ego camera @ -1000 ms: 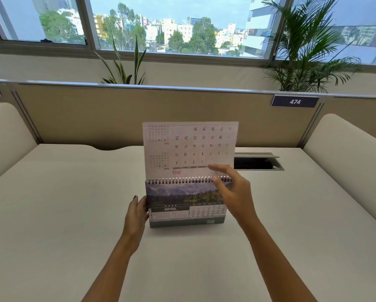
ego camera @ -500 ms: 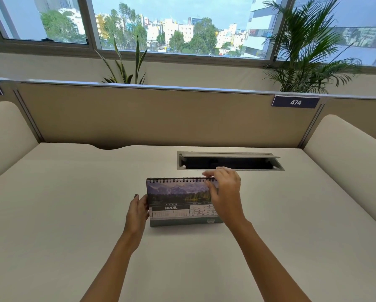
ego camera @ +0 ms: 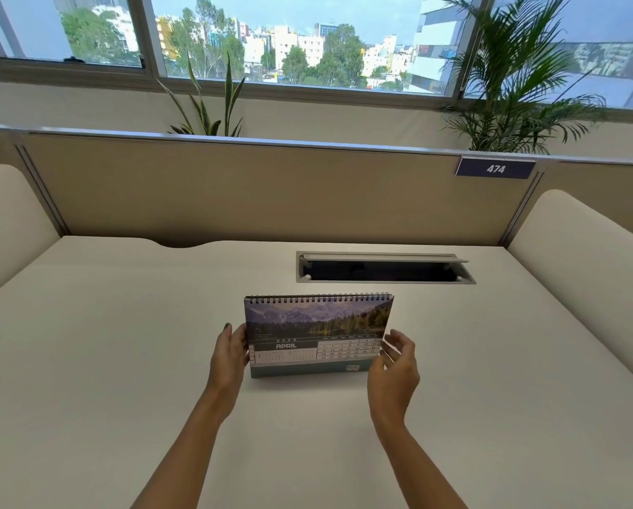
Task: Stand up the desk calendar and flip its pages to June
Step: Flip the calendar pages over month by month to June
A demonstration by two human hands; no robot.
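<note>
Left hand (ego camera: 228,356), fingers straight, rests against the left edge of the calendar (ego camera: 318,325), which stands on the surface (ego camera: 124,361) showing APRIL. Right hand (ego camera: 395,365), loosely curled, hovers by its lower right corner. Behind: an open cable hatch (ego camera: 381,271), the partition (ego camera: 271,192), a palm (ego camera: 520,79).

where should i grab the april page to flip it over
Pinch the April page at its free lower right corner, coming from the right, where the right hand hovers. The spiral binding hinges it along the top, so lift up and over. The left hand rests against the left edge.
</note>
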